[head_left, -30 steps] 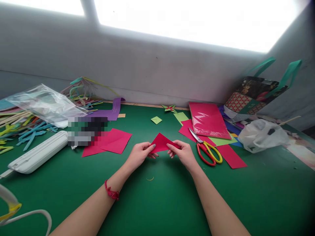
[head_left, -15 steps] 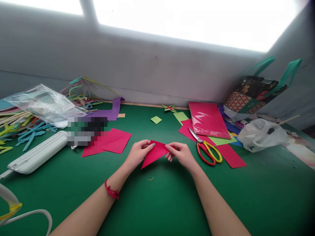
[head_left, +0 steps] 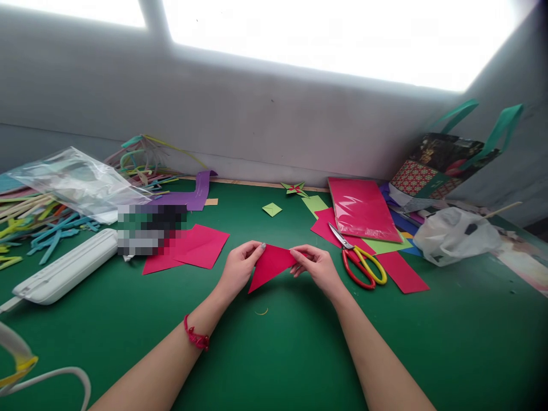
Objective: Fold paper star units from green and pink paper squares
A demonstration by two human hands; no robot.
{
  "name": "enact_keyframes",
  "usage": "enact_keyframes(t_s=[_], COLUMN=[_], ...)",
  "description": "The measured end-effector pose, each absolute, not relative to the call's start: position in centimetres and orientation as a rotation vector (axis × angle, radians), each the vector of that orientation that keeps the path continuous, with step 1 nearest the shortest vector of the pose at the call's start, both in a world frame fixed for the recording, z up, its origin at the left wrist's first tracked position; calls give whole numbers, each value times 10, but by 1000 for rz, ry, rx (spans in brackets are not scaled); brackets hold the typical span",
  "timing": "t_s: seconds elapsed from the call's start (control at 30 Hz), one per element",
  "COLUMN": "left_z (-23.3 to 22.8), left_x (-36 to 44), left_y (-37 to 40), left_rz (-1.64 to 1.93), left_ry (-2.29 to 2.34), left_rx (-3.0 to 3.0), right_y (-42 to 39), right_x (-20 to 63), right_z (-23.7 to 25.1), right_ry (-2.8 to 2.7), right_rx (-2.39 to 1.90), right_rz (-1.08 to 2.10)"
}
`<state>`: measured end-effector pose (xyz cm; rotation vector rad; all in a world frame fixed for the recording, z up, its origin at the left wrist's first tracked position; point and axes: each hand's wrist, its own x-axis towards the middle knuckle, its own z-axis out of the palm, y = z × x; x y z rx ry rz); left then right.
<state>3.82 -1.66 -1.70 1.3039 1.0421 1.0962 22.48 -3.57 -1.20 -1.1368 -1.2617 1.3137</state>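
Observation:
A red sheet of paper point(head_left: 270, 266), folded to a triangle, is held just above the green table by both hands. My left hand point(head_left: 242, 265) pinches its upper left corner between thumb and fingers. At the right corner, my right hand point(head_left: 314, 265) grips it with thumb and fingertips. One point of the triangle hangs down toward me. Scissors point(head_left: 359, 260) with one red and one yellow handle lie right of my right hand, partly over red paper. Left of my left hand are loose red paper squares point(head_left: 203, 245).
A folded green paper square point(head_left: 272, 209) and a green and red paper star point(head_left: 294, 188) lie at the back. A wrapped red paper pack point(head_left: 363, 208), plastic bag point(head_left: 456, 234) and gift bag point(head_left: 440, 165) stand right. A white power strip point(head_left: 68, 265) and coloured strips point(head_left: 51, 228) lie left.
My left thumb has slid up toward the paper's top left corner, showing more of the triangle. Both hands have shifted very slightly to the right; the surroundings stay put.

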Motion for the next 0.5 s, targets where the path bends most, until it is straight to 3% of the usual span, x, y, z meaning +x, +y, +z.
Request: enact_keyframes(t_s=[0.23, 0.5], left_z=[-16, -15], left_x=[39, 46], left_y=[-18, -22], left_rz=[1141, 810], left_ry=[1094, 930], left_rx=[1214, 1202], right_y=[-37, -36], right_x=[224, 225], right_z=[-11, -8], right_ry=[-1265, -1175], right_rx=[-1133, -1150], right_rz=[1330, 1188])
